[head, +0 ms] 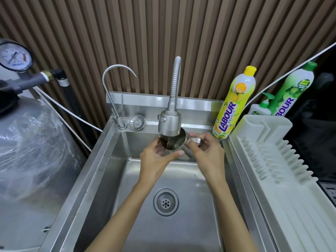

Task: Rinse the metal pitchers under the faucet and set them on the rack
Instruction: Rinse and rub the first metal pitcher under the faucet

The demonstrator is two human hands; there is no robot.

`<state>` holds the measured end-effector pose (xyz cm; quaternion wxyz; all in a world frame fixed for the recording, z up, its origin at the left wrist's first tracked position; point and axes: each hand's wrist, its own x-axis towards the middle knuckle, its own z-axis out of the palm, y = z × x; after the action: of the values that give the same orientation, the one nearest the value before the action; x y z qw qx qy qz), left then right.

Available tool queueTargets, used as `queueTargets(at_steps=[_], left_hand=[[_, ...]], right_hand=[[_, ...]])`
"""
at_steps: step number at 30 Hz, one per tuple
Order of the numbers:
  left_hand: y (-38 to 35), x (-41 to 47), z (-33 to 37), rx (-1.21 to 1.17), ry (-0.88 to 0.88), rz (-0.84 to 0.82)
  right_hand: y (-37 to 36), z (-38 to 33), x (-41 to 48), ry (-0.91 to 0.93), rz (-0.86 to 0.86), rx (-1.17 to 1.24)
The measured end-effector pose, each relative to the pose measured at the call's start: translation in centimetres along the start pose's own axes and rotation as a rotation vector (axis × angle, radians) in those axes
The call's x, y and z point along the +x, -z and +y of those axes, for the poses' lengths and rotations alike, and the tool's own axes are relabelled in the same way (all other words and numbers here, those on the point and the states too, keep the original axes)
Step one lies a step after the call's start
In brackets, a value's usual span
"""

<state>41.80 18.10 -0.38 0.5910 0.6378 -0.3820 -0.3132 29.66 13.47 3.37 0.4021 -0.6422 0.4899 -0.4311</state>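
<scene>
One metal pitcher (174, 143) is held over the sink (109, 160), directly beneath the spray head of the faucet (169, 124) and close under it, tipped so its mouth faces up and toward the person. The left hand (156, 155) cups the body from the left and below, fingers curled round the wall; its grip is closed on the vessel. The right hand (207, 151) pinches the handle (195, 140) between thumb and fingers. Whether water is flowing cannot be told, as no stream is plainly visible. Judgement: the rinse is the step in hand, and no pitcher stands yet on the rack (263, 160) just right of the sink. To do it well, the mouth should sit squarely under the head. The pitcher should then be turned by the handle so water sweeps the whole inner wall, and tipped over the drain (165, 201) to empty. Risk: wet steel may slip, so the handle pinch should carry the weight.
</scene>
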Motion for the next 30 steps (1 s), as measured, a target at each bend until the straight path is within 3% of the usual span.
queueTargets(at_steps=[3,6,8,11,15,19,22,24,27,30], left_hand=[[-0.2,0.3,0.6,-0.116,-0.114,0.112],[0.7,0.3,1.3,0.073,-0.254,0.193],[1.3,0.0,1.6,0.207,-0.263,0.230],[1.6,-0.4,1.6,0.323,-0.180,0.278],[1.6,-0.8,1.3,0.351,-0.076,0.226],[1.2,-0.5,0.8,0.142,0.056,0.071],[0.8,0.1,0.1,-0.095,0.106,-0.050],[0.3,0.3,-0.1,-0.171,0.073,-0.045],[-0.1,0.6,0.0,-0.219,-0.042,0.049],[0.5,0.8,0.4,-0.026,-0.172,0.141]], right_hand=[[-1.5,0.9,0.6,-0.052,-0.101,0.374],[-2.8,2.3,1.0,-0.220,-0.250,0.700],[-2.9,2.8,0.5,-0.323,-0.325,0.765],[-2.5,2.7,-0.3,-0.381,-0.334,0.615],[-1.1,1.1,-0.2,-0.366,-0.202,0.354],[0.3,0.1,0.2,-0.146,-0.040,-0.059],[0.4,-0.5,0.2,-0.038,0.021,-0.163],[0.1,-0.3,0.3,-0.036,0.002,-0.040],[-1.1,0.8,0.7,-0.140,-0.079,0.336],[-2.2,2.0,0.8,-0.308,-0.175,0.619]])
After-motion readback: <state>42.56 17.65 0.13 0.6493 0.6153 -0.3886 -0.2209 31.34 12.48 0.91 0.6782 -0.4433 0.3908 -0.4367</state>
